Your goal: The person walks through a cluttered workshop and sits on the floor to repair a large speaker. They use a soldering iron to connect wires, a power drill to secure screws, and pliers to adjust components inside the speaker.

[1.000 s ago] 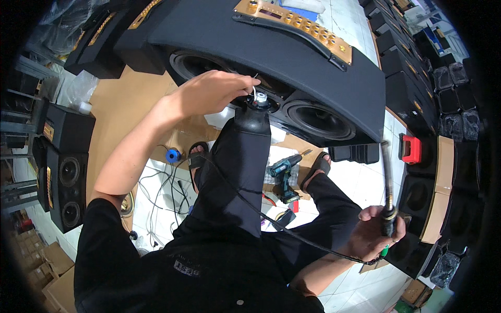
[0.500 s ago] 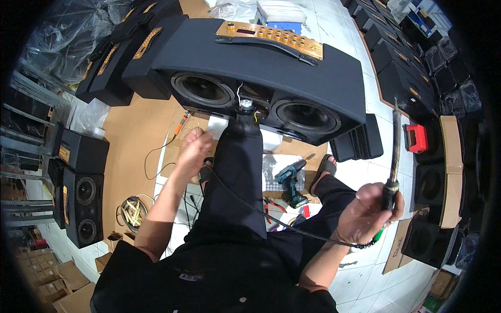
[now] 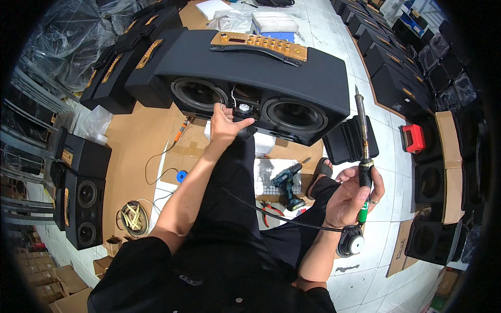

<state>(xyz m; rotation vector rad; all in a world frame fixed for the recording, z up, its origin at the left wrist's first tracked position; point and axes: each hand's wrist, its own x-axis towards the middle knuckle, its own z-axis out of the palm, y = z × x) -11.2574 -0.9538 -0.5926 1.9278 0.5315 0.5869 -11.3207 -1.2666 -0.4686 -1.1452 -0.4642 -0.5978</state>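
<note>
Two hands of mine: bare left hand [image 3: 224, 130] at the upper centre, bare right hand [image 3: 347, 201] right of centre.
Left fingers: thumb and fingertips spread apart about a small, round, black speaker driver [image 3: 243, 108] with a silver back; whether they grip it, I cannot tell.
Driver: upper centre, before the long black speaker cabinet [image 3: 250, 78], beside a thin white wire [image 3: 233, 94].
Right fingers: closed round the black-and-green handle of my long metal soldering iron [image 3: 365, 148], tip upward.
Lower centre: teal-and-black cordless drill [image 3: 285, 180].

R fingers [image 3: 377, 185] hold sldr. iron [image 3: 362, 126]
</note>
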